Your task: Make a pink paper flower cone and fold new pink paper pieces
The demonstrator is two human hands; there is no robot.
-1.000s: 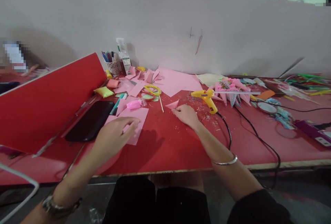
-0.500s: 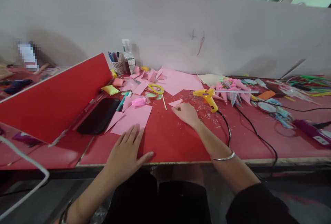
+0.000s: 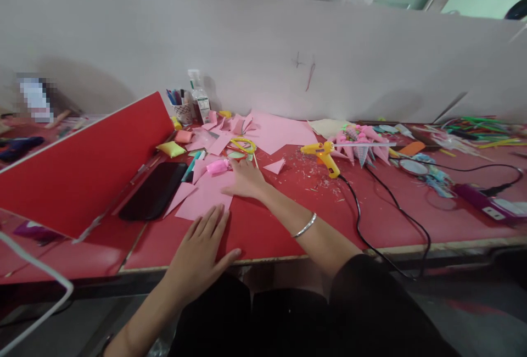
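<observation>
My left hand (image 3: 200,250) lies flat near the table's front edge, fingers stretched out, fingertips at the lower edge of a pink paper sheet (image 3: 205,197). My right hand (image 3: 249,181) reaches over that sheet's right side, thumb apart from the fingers. Its fingertips are beside a shiny pink packet (image 3: 218,167) and just below yellow loops (image 3: 244,144) that look like scissor handles. No object shows in its grasp, though the fingertips partly hide what lies under them. A small pink paper triangle (image 3: 275,166) rests to the right of this hand.
A yellow glue gun (image 3: 323,156) with a black cord stands right of centre, before a pink cone-petalled craft piece (image 3: 360,143). Left are a black phone (image 3: 154,191) and a slanted red board (image 3: 90,165). A pen cup (image 3: 182,113) and bottle (image 3: 200,101) stand behind.
My right hand has left the small paper triangle and moved left to the pink packet and yellow loops, its fingers opening out. The left hand stays in place. The view has shifted slightly.
</observation>
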